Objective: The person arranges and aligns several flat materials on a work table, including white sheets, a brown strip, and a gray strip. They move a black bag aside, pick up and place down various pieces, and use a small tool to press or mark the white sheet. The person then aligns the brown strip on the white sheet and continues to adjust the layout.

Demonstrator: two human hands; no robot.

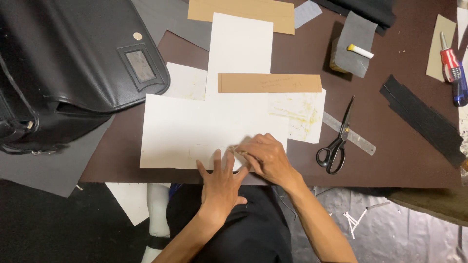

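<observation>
My left hand (220, 184) lies flat with fingers spread on the near edge of a large white sheet (195, 129) on the dark brown tabletop. My right hand (267, 157) sits just right of it, closed around a thin pen-like tool (240, 152) whose tip touches the white sheet. A brown cardboard strip (269, 83) lies across the white sheets further back. A second white sheet with yellow stains (301, 114) lies to the right.
A black leather bag (73, 63) fills the upper left. Black scissors (337, 141) and a clear ruler (352, 134) lie right of the sheets. Farther right are a black strip (423, 119), a grey block with a white stick (358, 46) and a red-handled tool (449, 61).
</observation>
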